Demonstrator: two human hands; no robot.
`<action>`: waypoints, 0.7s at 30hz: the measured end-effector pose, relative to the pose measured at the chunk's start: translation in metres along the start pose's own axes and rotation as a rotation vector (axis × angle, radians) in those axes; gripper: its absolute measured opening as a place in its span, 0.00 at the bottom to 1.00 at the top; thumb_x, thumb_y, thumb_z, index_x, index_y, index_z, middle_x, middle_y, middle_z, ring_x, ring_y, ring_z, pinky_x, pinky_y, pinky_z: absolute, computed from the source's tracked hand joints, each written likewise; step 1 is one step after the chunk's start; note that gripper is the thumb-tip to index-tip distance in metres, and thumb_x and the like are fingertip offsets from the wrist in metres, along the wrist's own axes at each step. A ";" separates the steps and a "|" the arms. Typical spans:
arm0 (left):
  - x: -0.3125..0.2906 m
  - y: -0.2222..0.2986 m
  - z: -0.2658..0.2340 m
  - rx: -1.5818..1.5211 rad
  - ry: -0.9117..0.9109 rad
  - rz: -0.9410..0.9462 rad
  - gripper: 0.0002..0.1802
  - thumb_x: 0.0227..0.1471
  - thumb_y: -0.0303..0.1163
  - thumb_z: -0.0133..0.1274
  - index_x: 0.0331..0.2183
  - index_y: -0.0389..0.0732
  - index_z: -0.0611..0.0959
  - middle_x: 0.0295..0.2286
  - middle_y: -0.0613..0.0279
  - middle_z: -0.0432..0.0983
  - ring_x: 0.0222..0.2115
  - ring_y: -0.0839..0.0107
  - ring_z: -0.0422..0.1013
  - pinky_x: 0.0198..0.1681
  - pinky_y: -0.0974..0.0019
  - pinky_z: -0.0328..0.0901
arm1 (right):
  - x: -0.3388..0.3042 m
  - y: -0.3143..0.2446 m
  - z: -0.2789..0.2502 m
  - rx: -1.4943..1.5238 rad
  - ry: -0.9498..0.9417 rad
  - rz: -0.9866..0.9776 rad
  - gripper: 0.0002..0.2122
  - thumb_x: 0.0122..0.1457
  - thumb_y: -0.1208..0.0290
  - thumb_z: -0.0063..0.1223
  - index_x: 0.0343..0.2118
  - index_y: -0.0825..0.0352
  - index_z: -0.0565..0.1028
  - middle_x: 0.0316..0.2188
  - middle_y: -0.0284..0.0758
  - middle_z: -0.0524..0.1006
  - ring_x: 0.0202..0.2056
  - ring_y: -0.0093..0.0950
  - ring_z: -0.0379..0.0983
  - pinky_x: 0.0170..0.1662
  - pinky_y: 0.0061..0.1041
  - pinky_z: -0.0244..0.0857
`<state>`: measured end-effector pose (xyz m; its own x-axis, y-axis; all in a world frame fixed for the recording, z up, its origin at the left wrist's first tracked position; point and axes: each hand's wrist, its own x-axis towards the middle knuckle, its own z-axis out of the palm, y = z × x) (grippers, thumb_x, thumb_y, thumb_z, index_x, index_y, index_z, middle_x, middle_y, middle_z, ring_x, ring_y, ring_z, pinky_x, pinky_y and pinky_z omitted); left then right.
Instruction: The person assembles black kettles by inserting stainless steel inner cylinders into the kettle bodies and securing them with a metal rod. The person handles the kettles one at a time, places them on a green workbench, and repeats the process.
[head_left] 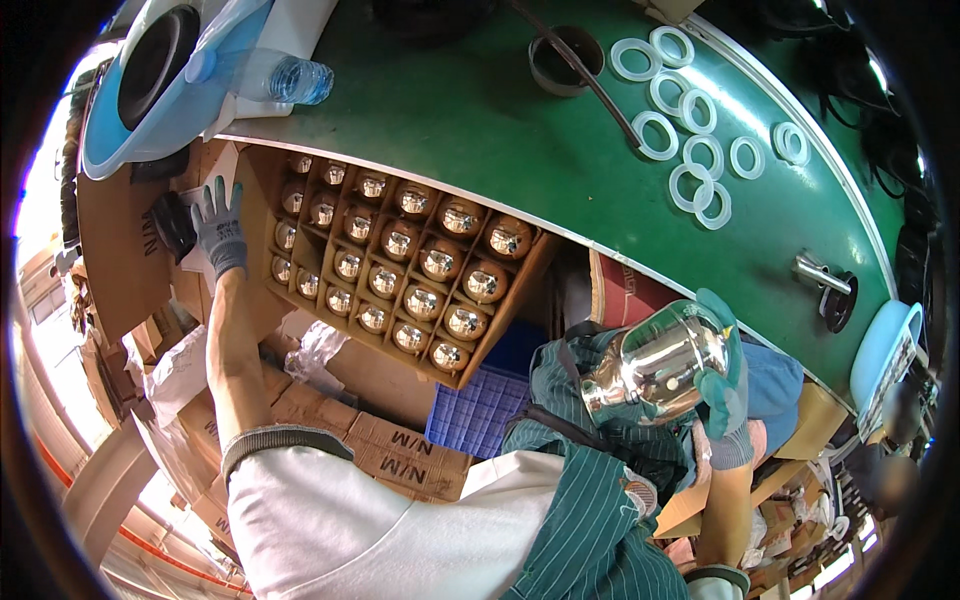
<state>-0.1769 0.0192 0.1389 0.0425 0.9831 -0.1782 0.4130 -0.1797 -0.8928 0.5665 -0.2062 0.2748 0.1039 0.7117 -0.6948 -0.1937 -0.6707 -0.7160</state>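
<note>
One silvered vessel (655,370) is being held outside the divided carton (515,315), above the striped apron (590,515), gripped by the fingers of the right hand (733,395). Beside the carton, the left hand (220,230) is being held with fingers spread, nothing being gripped. Many similar silvered pieces (440,262) are being kept in the compartments, apparently left to be handled; pale rings (616,61) are being kept loose on the table (450,100), seemingly unused.

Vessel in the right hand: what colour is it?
The vessel is mirror-like silver, seen best in the head view.
</note>
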 end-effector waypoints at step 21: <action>-0.088 0.081 -0.047 -0.580 -0.472 -0.013 0.47 0.50 0.48 0.61 0.68 0.53 0.62 0.67 0.43 0.53 0.69 0.44 0.47 0.67 0.45 0.52 | 0.092 0.065 0.137 0.420 0.075 0.042 0.29 0.56 0.68 0.71 0.56 0.63 0.65 0.47 0.33 0.72 0.43 0.23 0.76 0.43 0.19 0.76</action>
<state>-0.1041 -0.0802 0.1020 -0.3065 0.8418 -0.4443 0.8298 0.0077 -0.5579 0.4302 -0.1559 0.1734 0.1550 0.6577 -0.7371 -0.5778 -0.5448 -0.6077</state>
